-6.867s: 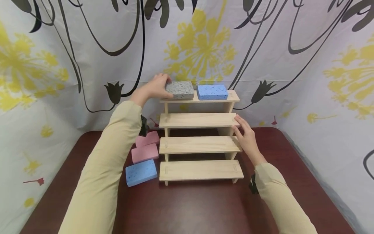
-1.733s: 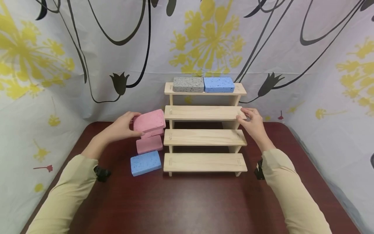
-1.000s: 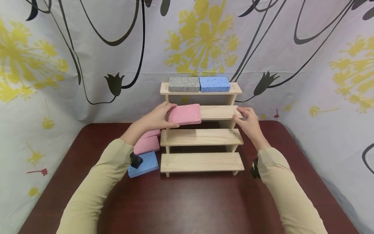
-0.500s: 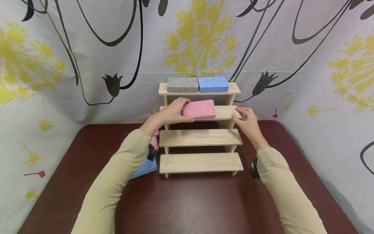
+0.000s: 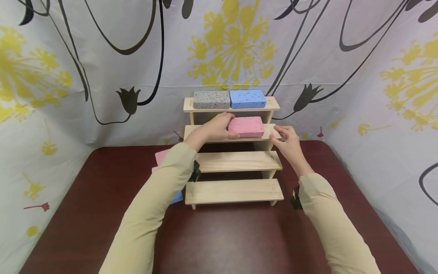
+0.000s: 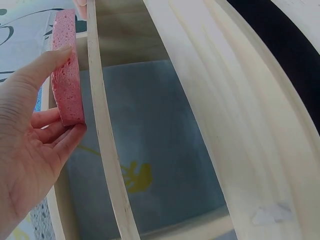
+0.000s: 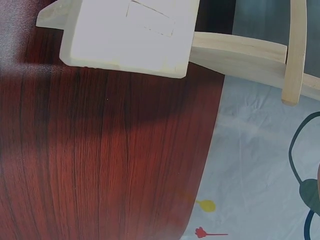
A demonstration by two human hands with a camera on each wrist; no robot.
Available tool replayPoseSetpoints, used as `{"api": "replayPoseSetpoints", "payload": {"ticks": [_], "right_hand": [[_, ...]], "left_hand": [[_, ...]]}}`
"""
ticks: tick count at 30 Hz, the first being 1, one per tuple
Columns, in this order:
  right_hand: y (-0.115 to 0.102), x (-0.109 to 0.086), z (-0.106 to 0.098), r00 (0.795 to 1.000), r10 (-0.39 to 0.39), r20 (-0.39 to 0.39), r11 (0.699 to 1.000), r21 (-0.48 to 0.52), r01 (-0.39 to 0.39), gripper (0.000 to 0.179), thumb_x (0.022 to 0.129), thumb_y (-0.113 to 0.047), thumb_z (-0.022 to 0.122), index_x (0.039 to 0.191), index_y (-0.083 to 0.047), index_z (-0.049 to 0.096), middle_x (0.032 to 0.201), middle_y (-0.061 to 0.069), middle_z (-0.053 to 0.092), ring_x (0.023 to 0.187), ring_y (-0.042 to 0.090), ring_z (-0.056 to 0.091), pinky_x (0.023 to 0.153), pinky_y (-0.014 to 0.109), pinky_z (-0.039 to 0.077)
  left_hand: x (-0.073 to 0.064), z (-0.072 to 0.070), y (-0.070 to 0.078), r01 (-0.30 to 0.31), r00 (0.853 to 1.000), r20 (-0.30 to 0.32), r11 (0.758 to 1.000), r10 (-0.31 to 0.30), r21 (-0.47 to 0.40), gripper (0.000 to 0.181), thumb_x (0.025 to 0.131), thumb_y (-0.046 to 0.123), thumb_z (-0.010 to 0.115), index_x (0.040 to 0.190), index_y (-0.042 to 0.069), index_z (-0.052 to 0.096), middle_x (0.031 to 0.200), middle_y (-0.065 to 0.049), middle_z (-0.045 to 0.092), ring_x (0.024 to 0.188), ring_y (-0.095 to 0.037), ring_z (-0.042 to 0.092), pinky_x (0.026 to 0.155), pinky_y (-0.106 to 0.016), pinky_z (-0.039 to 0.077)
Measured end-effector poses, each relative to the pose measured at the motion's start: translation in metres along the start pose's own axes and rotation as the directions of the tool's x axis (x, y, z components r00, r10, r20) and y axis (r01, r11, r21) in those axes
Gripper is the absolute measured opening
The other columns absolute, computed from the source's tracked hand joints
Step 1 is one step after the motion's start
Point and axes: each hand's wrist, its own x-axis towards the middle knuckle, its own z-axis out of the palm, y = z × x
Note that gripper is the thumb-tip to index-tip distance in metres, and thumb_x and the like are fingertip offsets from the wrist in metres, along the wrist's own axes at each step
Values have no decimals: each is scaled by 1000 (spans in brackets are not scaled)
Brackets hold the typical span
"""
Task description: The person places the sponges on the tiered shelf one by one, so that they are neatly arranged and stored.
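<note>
In the head view my left hand (image 5: 218, 127) grips a pink sponge (image 5: 245, 126) by its left end, over the right half of the second board from the top of a stepped wooden rack (image 5: 239, 161). The left wrist view has the same sponge (image 6: 65, 75) between thumb and fingers; whether it touches the board is hard to tell. My right hand (image 5: 290, 146) pinches the right end of that same board. On the top board a grey sponge (image 5: 211, 99) and a blue sponge (image 5: 248, 99) lie side by side.
Left of the rack on the dark red table (image 5: 222, 236), more pink sponges (image 5: 161, 156) and a blue sponge (image 5: 177, 197) lie mostly hidden behind my left sleeve. A patterned cloth (image 5: 102, 76) hangs behind and at both sides.
My left hand has lifted the pink sponge from beside the rack and moved it right along the second board. Earlier it set the grey sponge beside the blue one. The right hand stays put.
</note>
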Motion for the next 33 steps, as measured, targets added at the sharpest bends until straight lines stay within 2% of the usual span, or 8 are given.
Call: {"api": "replayPoseSetpoints", "payload": {"ticks": [5,12,18,24,28,33], "right_hand": [[1,0,2,1000,-6,-10,1000,13,6,48,84,-15,63,125,4,52,121,20,44,120,35,47,101,43,38],[2,0,3,1000,-1,-6,1000,4,1,48,84,-17,63,126,3,51,121,20,44,120,35,47,101,43,38],[3,1,2,1000,14,-1,1000,-13,-14,49,86,-21,61,128,1,50,121,19,44,121,35,47,99,45,39],[3,0,2,1000,15,2,1000,-15,-15,49,86,-21,61,128,1,50,121,19,44,121,34,47,99,44,39],[3,0,2,1000,4,-4,1000,-12,-4,48,86,-21,61,128,1,51,120,19,44,120,34,47,99,45,39],[4,0,2,1000,3,-4,1000,-12,-3,49,86,-23,61,128,1,50,120,19,44,121,34,48,98,40,41]], "left_hand": [[6,3,4,-3,1000,18,1000,3,-5,77,82,39,62,138,-3,31,139,-18,38,129,-27,36,109,-34,29],[11,10,6,-1,999,37,993,-3,115,78,83,45,59,138,-3,32,137,-19,39,128,-28,37,108,-36,31],[6,13,5,-1,1000,26,992,-3,129,87,83,48,58,144,0,18,144,-19,30,134,-29,29,110,-37,27],[-16,8,-6,-3,1000,-20,994,5,107,85,83,48,58,144,2,19,145,-17,29,135,-29,28,111,-38,25],[-38,4,-18,-26,998,-54,996,31,80,74,87,41,57,142,4,25,144,-15,31,134,-29,29,110,-38,26],[-68,2,-39,-35,989,-140,998,42,51,63,88,35,57,138,5,34,142,-14,34,132,-28,31,108,-42,30]]}}
